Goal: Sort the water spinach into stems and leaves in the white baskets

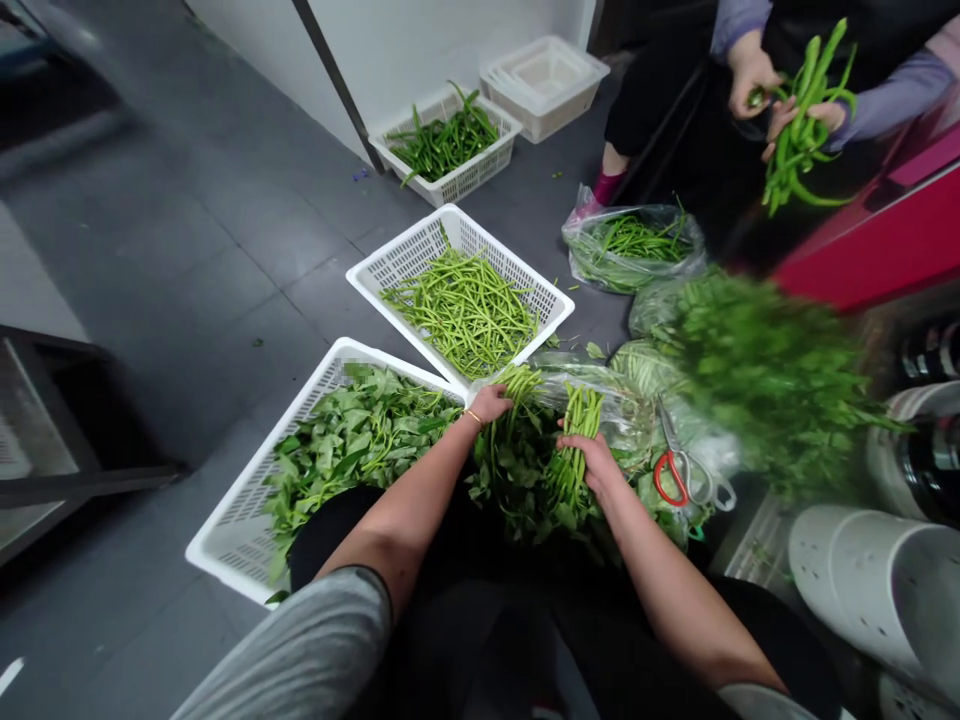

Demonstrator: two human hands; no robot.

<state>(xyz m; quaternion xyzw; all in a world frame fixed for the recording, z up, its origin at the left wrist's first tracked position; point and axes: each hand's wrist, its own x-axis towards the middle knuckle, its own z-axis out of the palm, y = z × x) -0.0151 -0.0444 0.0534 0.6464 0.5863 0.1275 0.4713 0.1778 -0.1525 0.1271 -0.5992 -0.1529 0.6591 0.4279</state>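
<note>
My left hand (491, 403) is closed round a bundle of leafy green stalks (510, 440) held over my lap. My right hand (592, 458) grips a second bunch of the same stalks (576, 440), cut ends pointing up. Both bunches hang down into a mass of leaves between my knees. Just left of my left arm stands a white slotted basket (247, 520) filled with loose green leaves (352, 440). Beyond it a second white basket (420, 250) holds trimmed pale green stems (465, 310).
Scissors with red handles (679, 470) lie on clear plastic bags of greens to my right. A blurred leafy bunch (765, 370) is right of them. Another person's hands (757, 85) hold long beans at top right. More baskets (450, 145) stand by the wall. White perforated containers (877, 580) stand at lower right.
</note>
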